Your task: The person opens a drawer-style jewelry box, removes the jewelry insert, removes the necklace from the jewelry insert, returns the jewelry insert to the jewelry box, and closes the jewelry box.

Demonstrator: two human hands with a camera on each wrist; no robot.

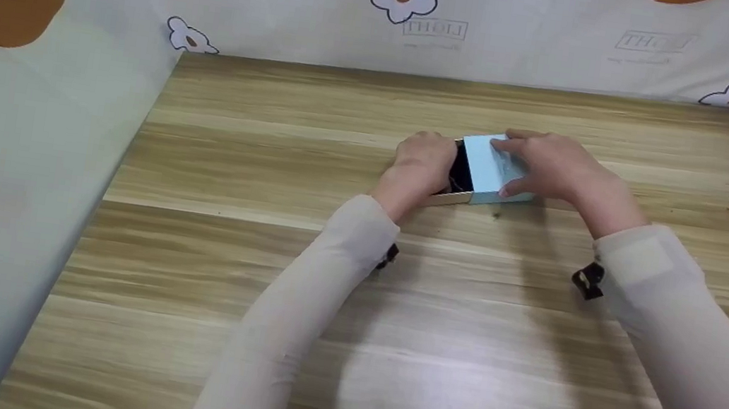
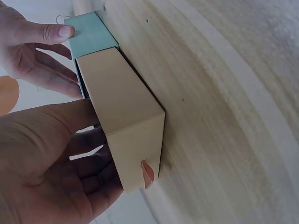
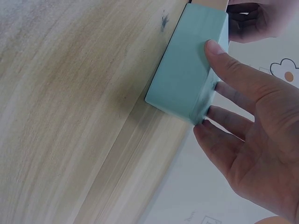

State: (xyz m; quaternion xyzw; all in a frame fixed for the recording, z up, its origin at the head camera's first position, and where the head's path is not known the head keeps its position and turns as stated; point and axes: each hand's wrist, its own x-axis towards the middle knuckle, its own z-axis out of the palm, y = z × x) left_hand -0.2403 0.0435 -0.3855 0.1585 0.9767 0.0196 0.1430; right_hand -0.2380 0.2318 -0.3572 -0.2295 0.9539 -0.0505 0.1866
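Note:
A slide-out box lies on the table, its cream tray (image 2: 124,91) drawn partly out of a light blue sleeve (image 1: 487,168). The tray's inside is black, and a small copper-coloured ribbon tab (image 2: 147,174) sticks out of its end wall. My right hand (image 1: 552,165) grips the sleeve, thumb on the near side and fingers over the top and far side. My left hand (image 1: 422,163) is over the tray, with fingertips reaching down inside past the rim. Those fingertips are hidden, so I cannot tell what they hold.
The box rests on a wood-grain table (image 1: 255,275), towards its back edge. Behind and to the left hangs a pale sheet (image 1: 279,0) printed with flowers and brown shapes. Black straps (image 1: 588,280) show at the sleeve cuffs.

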